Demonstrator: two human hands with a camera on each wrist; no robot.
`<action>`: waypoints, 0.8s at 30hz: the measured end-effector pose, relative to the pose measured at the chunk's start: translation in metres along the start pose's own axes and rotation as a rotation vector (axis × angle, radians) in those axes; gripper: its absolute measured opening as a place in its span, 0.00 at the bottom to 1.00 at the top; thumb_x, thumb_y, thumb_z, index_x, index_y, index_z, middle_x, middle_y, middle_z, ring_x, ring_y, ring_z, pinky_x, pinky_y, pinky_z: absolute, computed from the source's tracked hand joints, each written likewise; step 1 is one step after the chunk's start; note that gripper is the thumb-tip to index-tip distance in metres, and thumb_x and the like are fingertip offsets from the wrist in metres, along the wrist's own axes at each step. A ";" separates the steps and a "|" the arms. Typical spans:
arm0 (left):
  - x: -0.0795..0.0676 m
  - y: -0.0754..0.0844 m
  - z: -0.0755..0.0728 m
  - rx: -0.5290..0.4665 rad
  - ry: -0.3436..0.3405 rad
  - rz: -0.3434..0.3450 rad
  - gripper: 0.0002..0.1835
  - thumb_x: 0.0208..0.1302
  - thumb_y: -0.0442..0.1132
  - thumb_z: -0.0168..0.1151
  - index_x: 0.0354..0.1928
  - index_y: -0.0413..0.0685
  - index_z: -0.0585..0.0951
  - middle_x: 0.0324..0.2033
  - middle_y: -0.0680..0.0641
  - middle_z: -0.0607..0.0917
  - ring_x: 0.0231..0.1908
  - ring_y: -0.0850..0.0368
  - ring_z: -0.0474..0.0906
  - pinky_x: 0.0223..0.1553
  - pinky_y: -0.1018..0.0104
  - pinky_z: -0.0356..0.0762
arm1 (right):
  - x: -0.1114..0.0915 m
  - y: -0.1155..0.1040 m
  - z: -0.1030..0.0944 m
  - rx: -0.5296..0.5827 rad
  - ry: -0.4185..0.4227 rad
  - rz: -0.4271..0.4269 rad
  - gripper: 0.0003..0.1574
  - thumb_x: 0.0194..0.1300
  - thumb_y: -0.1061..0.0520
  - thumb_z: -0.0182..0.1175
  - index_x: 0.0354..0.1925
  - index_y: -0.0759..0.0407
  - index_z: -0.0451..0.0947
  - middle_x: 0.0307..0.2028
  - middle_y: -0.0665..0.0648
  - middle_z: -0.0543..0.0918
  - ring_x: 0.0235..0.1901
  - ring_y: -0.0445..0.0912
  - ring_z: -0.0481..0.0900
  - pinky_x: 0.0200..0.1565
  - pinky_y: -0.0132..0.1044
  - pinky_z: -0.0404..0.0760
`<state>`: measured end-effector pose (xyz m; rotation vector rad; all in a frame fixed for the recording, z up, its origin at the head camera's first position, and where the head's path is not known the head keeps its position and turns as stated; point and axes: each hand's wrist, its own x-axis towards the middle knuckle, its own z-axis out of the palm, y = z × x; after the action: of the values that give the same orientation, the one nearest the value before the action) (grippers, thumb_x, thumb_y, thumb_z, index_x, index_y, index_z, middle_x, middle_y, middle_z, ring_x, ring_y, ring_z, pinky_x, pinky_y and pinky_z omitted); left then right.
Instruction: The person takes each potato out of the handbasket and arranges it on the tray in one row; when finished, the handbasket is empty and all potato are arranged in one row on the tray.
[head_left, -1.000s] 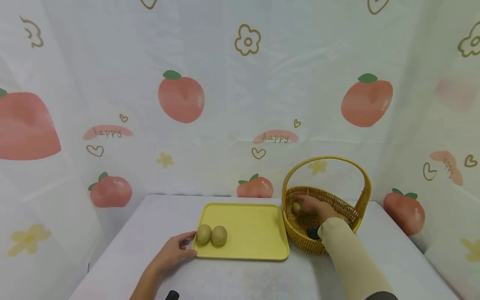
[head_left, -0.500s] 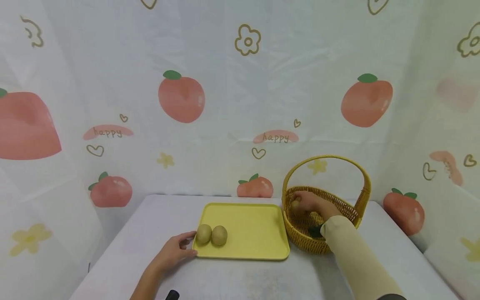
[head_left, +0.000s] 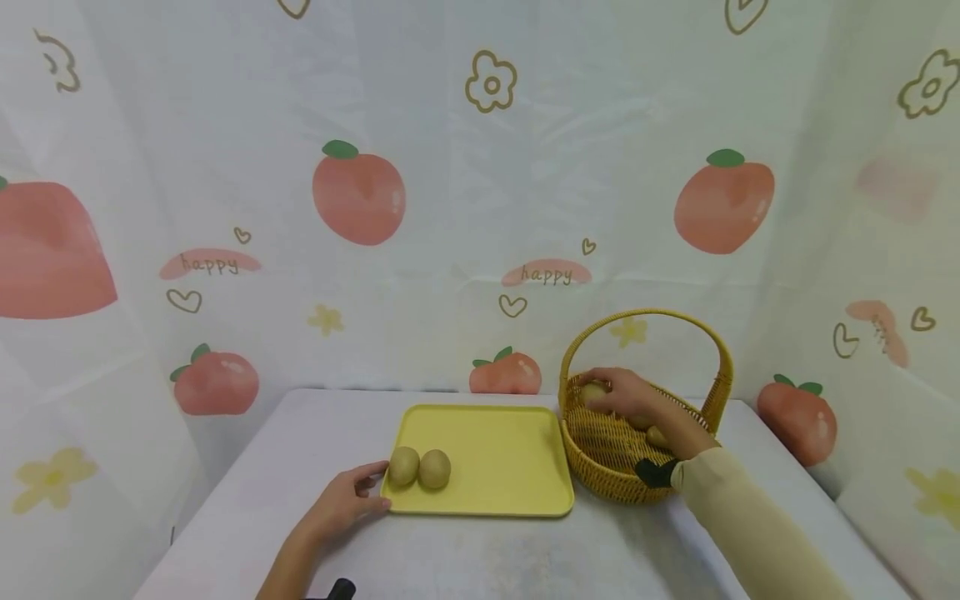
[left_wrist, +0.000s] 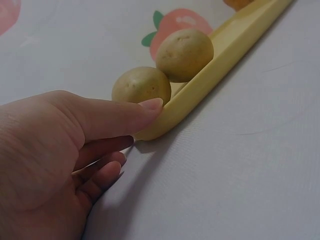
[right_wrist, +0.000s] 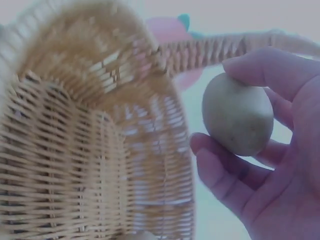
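Note:
In the head view, my left hand (head_left: 341, 502) is at the left end of a yellow tray (head_left: 510, 467). Its thumb lies on the tray's corner in the left wrist view, beside two round tan potatoes (left_wrist: 185, 55) that sit close together in the tray. My right hand (head_left: 630, 398) holds another potato (right_wrist: 237, 115) between thumb and fingers, at the back left rim of a wicker basket (head_left: 607, 479). Further potatoes (head_left: 657, 437) lie in the basket, partly hidden under the right forearm.
The basket's tall arched handle (head_left: 652, 312) rises over the right arm. The basket stands right beside the tray on a white table (head_left: 322, 433). A printed white curtain (head_left: 450, 317) hangs behind the table. A black object (head_left: 342, 589) shows at the bottom edge.
My right hand has lifted the potato from inside the basket up to its back left rim. The left hand stays at the tray. The head view has shifted slightly.

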<state>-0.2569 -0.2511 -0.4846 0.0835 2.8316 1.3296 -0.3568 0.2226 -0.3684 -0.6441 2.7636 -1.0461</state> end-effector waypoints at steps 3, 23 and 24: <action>-0.001 -0.001 0.000 0.002 0.000 -0.004 0.37 0.44 0.41 0.79 0.60 0.41 0.78 0.52 0.41 0.81 0.46 0.47 0.78 0.49 0.48 0.75 | -0.010 -0.005 0.003 0.034 0.011 -0.051 0.26 0.63 0.58 0.64 0.58 0.62 0.75 0.48 0.63 0.78 0.24 0.53 0.77 0.28 0.47 0.80; 0.003 0.000 0.002 0.024 -0.011 -0.040 0.38 0.45 0.44 0.78 0.61 0.43 0.77 0.55 0.40 0.80 0.48 0.44 0.77 0.51 0.44 0.73 | -0.043 -0.031 0.059 0.570 -0.079 -0.130 0.33 0.59 0.63 0.68 0.60 0.67 0.68 0.53 0.69 0.68 0.38 0.58 0.82 0.42 0.53 0.82; 0.003 0.000 0.002 0.025 -0.010 -0.039 0.38 0.45 0.44 0.78 0.61 0.43 0.77 0.54 0.40 0.80 0.48 0.44 0.77 0.50 0.44 0.73 | -0.041 -0.033 0.064 0.573 -0.073 -0.135 0.33 0.59 0.63 0.68 0.60 0.67 0.68 0.53 0.69 0.68 0.37 0.57 0.82 0.41 0.52 0.82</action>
<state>-0.2598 -0.2492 -0.4862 0.0345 2.8262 1.2831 -0.2923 0.1799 -0.3968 -0.7567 2.2099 -1.7009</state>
